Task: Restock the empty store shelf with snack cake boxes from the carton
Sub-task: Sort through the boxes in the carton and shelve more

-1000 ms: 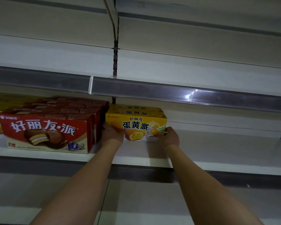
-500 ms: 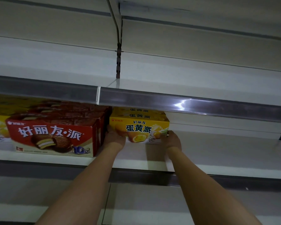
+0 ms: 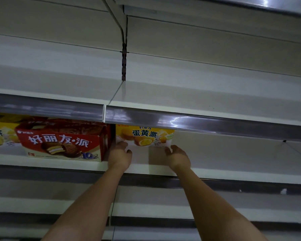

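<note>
A yellow snack cake box (image 3: 144,136) lies flat on the middle shelf (image 3: 233,164), set back under the shelf above, just right of a red chocolate pie box (image 3: 59,143). My left hand (image 3: 119,156) is in front of the yellow box's lower left corner, fingertips against its front face. My right hand (image 3: 178,157) is at the lower right corner, fingertips touching it. Neither hand wraps around the box. The carton is not in view.
Another yellow box (image 3: 0,134) sits at the far left, beside the red one. The upper shelf (image 3: 207,100) has a grey price rail (image 3: 215,124) that overhangs the boxes. The middle shelf is bare to the right of the yellow box. A lower shelf rail (image 3: 233,185) runs below.
The yellow box has gone deeper onto the shelf. Both hands have left its sides and now sit at its front lower corners. My view has tilted upward.
</note>
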{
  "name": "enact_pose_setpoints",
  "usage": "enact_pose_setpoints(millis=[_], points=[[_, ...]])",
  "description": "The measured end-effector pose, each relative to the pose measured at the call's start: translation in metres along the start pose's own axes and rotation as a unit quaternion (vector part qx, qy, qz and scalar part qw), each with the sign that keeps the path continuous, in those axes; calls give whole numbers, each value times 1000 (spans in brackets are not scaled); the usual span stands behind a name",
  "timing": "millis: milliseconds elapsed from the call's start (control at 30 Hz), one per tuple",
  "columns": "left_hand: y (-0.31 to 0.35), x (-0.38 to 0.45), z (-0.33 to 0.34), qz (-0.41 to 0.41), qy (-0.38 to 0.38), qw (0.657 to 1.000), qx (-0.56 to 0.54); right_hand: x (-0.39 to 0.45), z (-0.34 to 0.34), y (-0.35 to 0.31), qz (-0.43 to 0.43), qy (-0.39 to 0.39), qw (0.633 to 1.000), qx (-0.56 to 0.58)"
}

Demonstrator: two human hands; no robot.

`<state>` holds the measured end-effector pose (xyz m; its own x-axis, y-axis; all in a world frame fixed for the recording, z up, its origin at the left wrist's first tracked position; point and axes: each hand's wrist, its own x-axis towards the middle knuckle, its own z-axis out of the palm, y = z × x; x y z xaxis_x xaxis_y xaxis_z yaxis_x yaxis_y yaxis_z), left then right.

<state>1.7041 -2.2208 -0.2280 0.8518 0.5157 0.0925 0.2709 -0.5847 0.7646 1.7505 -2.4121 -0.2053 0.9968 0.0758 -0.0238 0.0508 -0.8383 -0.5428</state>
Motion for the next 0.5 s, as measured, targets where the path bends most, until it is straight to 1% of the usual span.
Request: enact_pose_setpoints(millis=[100, 167, 233, 367, 500], points=[[-4, -24, -3, -11, 38, 999, -19, -11, 1, 4, -28, -16, 999, -13], [-4, -39, -9, -13, 71, 997, -19, -19, -1, 5, -60, -15, 997, -37], [-6, -52, -19, -20, 106, 994, -23, -26, -2, 4, -93, -8, 995, -36], [-15, -102, -41, -71, 170, 983, -9, -50, -1, 3, -170, -28, 985, -12], [-38, -179, -54, -130, 203, 970, 11, -86, -2, -3, -254, -48, 966, 4]])
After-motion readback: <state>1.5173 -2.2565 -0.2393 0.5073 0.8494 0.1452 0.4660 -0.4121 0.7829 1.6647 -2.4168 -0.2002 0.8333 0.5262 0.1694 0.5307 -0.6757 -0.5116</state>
